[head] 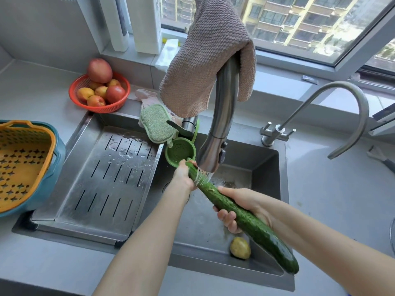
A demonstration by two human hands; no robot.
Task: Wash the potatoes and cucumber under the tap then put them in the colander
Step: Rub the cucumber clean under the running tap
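Both hands on the cucumber (pixel 252 223), held diagonally over the steel sink (pixel 265 159). Right hand (pixel 241 207) is wrapped around the middle, fingers curled under, thumb on top. Left hand (pixel 183 175) grips the far tip, just above the right-hand grip along the shaft. Cucumber is long, dark green, bumpy skin, wet sheen on the near end, which sticks out past the right hand toward the sink's front edge.

Water runs from the brushed-metal pull-down tap (pixel 215 146) and hits the cucumber between the two grips, closer to the left hand. A brownish waffle-weave cloth (pixel 205 60) is draped over the tap's neck.

One potato (pixel 240 247) (yellowish, oval, smooth-looking) sits on the sink floor, below and just beside the cucumber's near half, not touching either hand.

Left of the grips: a slotted stainless drain tray (pixel 102 176) laid across the sink, wet with droplets, nothing on it. Further left, the colander (pixel 23 161), orange perforated plastic with star-shaped holes, nested in a teal outer bowl (pixel 57 159); what shows of its inside holds nothing (part is cut off by the frame edge).

Beyond the left hand: small round green plastic strainer (pixel 180 151) hanging at the tap base, green textured sponge (pixel 156 122) behind it. Red mesh basket (pixel 99 94) on the grey counter holds peaches or similar round fruit, plus one larger reddish fruit on top. Thin gooseneck tap (pixel 342 107) well off to the right.
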